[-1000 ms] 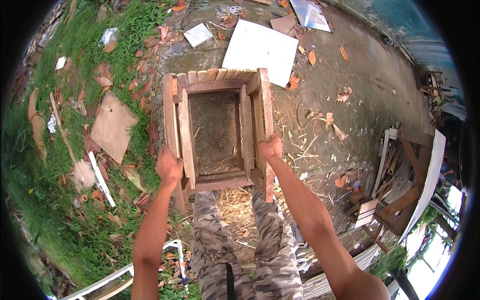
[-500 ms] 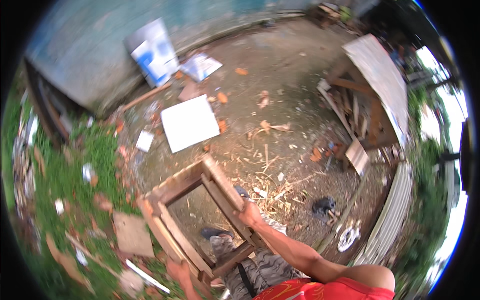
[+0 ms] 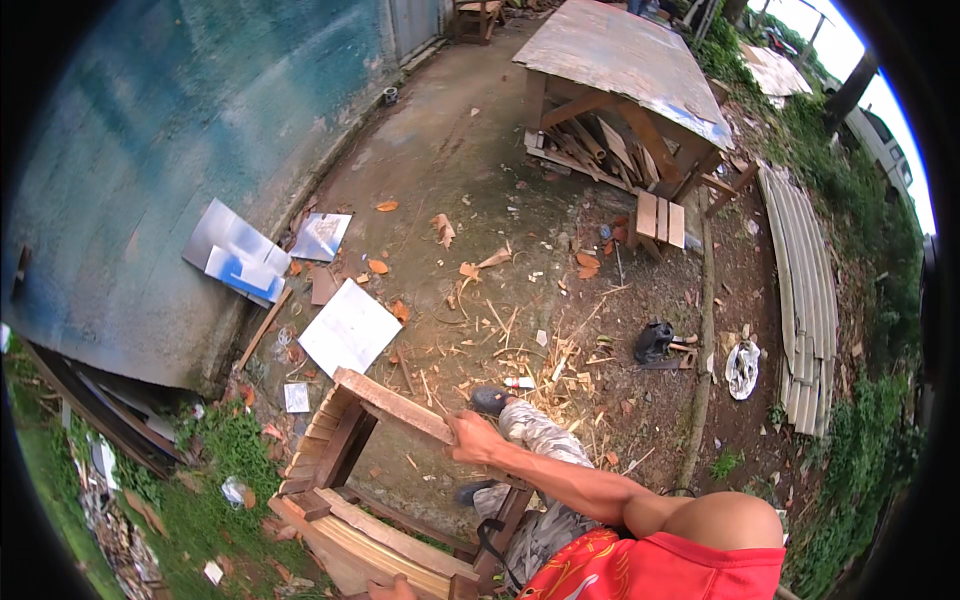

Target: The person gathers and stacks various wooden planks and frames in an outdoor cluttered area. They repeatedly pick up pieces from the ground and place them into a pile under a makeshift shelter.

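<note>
A hollow, four-sided wooden frame (image 3: 395, 410), with slatted sides and an opening through its middle, is held tilted in front of my legs. My right hand (image 3: 474, 438) is closed around the far right end of its upper rail. At the picture's lower edge, my left hand (image 3: 392, 588) rests on the near rail; only some fingers show, curled against the wood. Through the opening I see the ground, and one shoe shows just behind the frame.
Wood shavings (image 3: 560, 370) litter the ground ahead. A white board (image 3: 350, 328) lies left of them, near painted panels (image 3: 237, 255) by the blue wall (image 3: 200, 90). A large table (image 3: 625, 50), small slatted stool (image 3: 660, 218), black bag (image 3: 655, 342) and corrugated sheets (image 3: 803, 300) are on the right.
The frame has turned and shifted lower in view, with both hands still on it. My view has swung, so the table and wall show more fully.
</note>
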`<state>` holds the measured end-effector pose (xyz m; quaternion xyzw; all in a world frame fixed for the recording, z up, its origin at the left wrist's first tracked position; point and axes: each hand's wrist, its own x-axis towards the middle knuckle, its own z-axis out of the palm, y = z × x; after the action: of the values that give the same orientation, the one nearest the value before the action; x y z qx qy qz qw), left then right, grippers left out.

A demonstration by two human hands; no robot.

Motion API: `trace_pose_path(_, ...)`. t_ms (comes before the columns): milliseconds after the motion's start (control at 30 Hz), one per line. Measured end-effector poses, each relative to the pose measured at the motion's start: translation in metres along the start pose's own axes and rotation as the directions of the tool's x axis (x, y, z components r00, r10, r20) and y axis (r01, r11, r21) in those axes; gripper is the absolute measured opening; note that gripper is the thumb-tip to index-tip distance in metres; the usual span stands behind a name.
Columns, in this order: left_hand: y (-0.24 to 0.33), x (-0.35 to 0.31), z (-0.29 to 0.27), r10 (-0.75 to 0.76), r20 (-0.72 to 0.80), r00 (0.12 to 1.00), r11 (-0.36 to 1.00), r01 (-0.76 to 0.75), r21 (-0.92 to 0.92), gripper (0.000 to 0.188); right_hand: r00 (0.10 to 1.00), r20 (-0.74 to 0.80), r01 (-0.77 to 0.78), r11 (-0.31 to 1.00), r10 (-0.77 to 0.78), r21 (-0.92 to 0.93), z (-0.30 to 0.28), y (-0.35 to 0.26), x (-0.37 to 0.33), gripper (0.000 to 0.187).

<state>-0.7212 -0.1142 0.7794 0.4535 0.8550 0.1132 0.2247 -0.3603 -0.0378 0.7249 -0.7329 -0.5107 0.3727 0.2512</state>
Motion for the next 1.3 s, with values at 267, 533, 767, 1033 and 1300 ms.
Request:
trace_pose_path(267,0.058,-0.034,0.032,0.071,0.059,0.996,0.997,-0.069,-0.031,0.077,0.990,-0.110,-0.076,0.992,0.087,0.101,-0.069,0.044,-0.019,0.049)
trace_pose_path(533,0.247,-0.050,0.107,0.271,0.185,0.945,0.946,-0.297,0.131,0.066,0.951,-0.206,-0.203,0.967,0.232,0.153,-0.197,0.151,0.023,0.061)
trace_pose_path(767,0.427,-0.063,0.156,0.593,0.167,0.788,0.765,-0.616,0.190,0.061,0.865,-0.391,-0.074,0.851,0.314,0.521,-0.317,0.203,0.046,0.048)
trace_pose_path(1033,0.579,-0.074,0.193,0.729,0.242,0.641,0.636,-0.764,0.107,0.055,0.658,-0.591,-0.272,0.879,0.466,0.390,-0.391,0.236,0.070,0.054)
trace_pose_path(1300,0.712,-0.023,0.221,0.800,0.194,0.567,0.566,-0.822,0.069,0.051,0.593,-0.691,-0.106,0.891,0.414,0.442,-0.461,0.238,0.186,0.058)
